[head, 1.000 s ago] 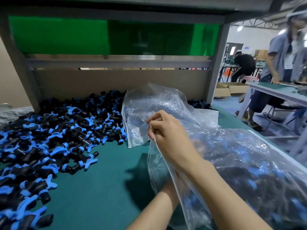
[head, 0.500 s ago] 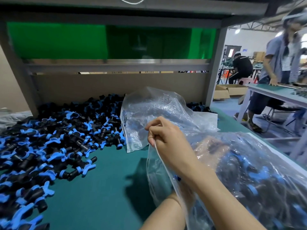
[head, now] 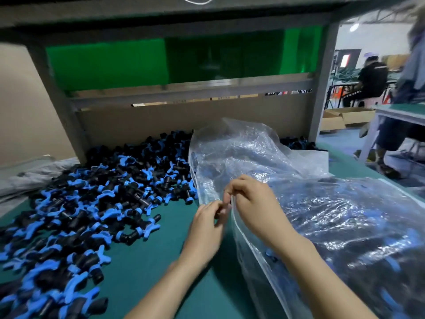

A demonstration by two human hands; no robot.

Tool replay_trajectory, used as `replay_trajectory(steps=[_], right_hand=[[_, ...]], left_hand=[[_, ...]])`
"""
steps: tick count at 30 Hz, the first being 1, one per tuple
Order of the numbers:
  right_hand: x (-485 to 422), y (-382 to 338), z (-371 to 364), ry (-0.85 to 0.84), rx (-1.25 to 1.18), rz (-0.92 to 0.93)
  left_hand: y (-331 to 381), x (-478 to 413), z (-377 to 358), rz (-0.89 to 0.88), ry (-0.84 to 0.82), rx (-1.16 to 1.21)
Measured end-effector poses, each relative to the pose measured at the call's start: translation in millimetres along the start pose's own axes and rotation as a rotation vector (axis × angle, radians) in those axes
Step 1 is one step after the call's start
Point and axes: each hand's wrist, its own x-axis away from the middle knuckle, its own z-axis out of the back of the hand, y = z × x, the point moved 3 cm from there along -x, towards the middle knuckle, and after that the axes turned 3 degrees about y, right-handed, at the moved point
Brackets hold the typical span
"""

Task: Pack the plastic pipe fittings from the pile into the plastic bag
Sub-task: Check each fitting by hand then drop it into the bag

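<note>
A large pile of black and blue plastic pipe fittings (head: 76, 217) covers the left half of the green table (head: 142, 268). To the right lies a clear plastic bag (head: 345, 229) holding several fittings, its crumpled open end (head: 239, 153) raised toward the back. My right hand (head: 255, 206) pinches the bag's left edge at the centre. My left hand (head: 207, 226) sits just left of it, fingertips curled and pinching the same edge.
A grey metal shelf frame (head: 322, 88) with a cardboard back panel and green sheet stands behind the table. Grey cloth (head: 30, 178) lies at the far left. To the right, people work at another table (head: 402, 113), with cardboard boxes on the floor.
My left hand has come out from beneath the bag and risen beside the right hand to pinch the bag's edge. The view has tilted down and to the left.
</note>
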Motion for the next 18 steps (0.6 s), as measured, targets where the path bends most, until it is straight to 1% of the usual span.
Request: replay_trajectory(steps=[1,2,4,5,7,10,14,18], right_hand=[[1,7,-6,-0.037,0.048,-0.037],[2,15,-13,-0.069,0.097,-0.082],[8,31,-24,-0.108,0.190,-0.182],[12,38,-28,-0.111,0.234,-0.222],[18,50,-33,-0.107,0.305,-0.270],[20,59,-35,-0.098,0.358,-0.286],[18,66,-34,-0.058,0.324,-0.305],[19,70,-34,-0.057,0.289,-0.326]], left_hand=[[-6,-1,10,-0.032,0.047,-0.116],[-18,-3,17,-0.025,0.074,-0.229],[-44,-5,29,0.092,0.059,-0.478],[-52,-6,30,0.148,0.047,-0.552],[-62,-12,28,0.206,0.069,-0.574],[-69,-29,27,0.286,0.101,-0.647],[-73,-47,22,0.335,0.121,-0.720],[-76,-53,22,0.326,0.150,-0.726]])
